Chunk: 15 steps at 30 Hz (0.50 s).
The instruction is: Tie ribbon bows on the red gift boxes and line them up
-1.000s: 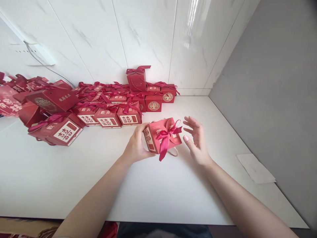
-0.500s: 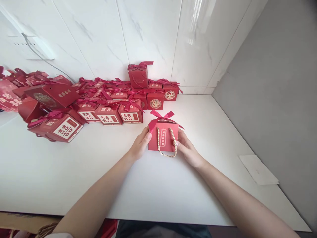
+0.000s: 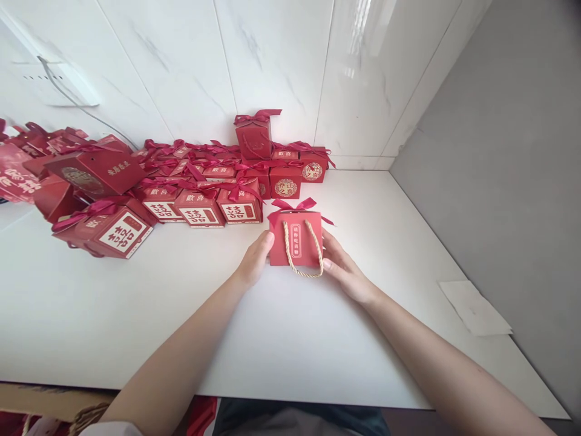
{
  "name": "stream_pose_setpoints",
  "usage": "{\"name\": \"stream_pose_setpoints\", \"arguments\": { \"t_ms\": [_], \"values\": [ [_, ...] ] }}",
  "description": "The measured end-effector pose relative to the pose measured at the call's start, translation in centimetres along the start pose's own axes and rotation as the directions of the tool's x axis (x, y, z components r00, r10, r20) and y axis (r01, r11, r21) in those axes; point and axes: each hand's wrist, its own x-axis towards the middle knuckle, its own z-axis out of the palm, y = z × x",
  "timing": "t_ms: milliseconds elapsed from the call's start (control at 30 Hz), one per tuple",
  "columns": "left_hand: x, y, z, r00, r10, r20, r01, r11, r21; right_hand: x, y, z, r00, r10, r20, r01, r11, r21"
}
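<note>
Between my two hands is a small red gift bag (image 3: 278,248) with a gold rope handle (image 3: 303,274) hanging down its front and a dark pink ribbon bow (image 3: 295,204) at its top. Pale characters in a frame run down the front panel. My left hand (image 3: 258,257) grips its left side, the thumb near the front edge. On the right side my right hand (image 3: 347,269) holds it, fingers partly behind the bag and thumb by the handle. Just behind stands a row of red gift boxes (image 3: 198,209) tied with ribbons.
Larger red boxes (image 3: 111,227) and a tilted one (image 3: 95,172) are piled at the left. One upright box (image 3: 254,140) rises above the row by the tiled wall (image 3: 281,60). White paper (image 3: 474,307) lies at the right edge of the white table (image 3: 318,357). A cable hangs from a socket (image 3: 54,82).
Both hands have shifted the gift bag slightly away from me and a little left. Its front has tipped somewhat and the rope handle has swung up with it.
</note>
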Motion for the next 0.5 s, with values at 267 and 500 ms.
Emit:
{"name": "stream_pose_setpoints", "arguments": {
  "t_ms": [267, 500],
  "values": [
    [0.37, 0.50, -0.52, 0.979, -0.169, -0.116, 0.154, 0.980, -0.125, 0.17, 0.88, 0.43, 0.997, 0.045, -0.056, -0.044, 0.999, 0.031],
    [0.77, 0.40, -0.91, 0.984, -0.076, -0.161, 0.040, 0.976, -0.215, 0.32, 0.92, 0.23, 0.969, -0.100, -0.227, 0.107, 0.994, 0.019]
  ]
}}
